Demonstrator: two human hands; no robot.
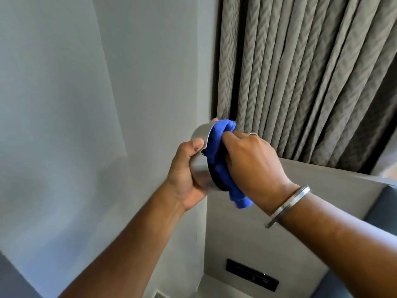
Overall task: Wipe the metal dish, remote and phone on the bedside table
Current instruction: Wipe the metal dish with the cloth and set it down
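Observation:
I hold a round metal dish (pixel 200 168) up in the air in front of the wall, tipped on its side with its opening facing right. My left hand (pixel 185 175) grips its outer wall, thumb over the rim. My right hand (pixel 253 166) presses a blue cloth (pixel 219 160) into the dish's opening; the cloth's end hangs below the rim. A metal bangle (pixel 287 206) circles my right wrist. The remote, the phone and the bedside table top are out of view.
A grey wall (pixel 86 104) fills the left. Grey chevron-patterned curtains (pixel 311 72) hang at the upper right. A grey padded headboard panel (pixel 322 201) runs below them, with a black switch plate (pixel 251 275) low on it.

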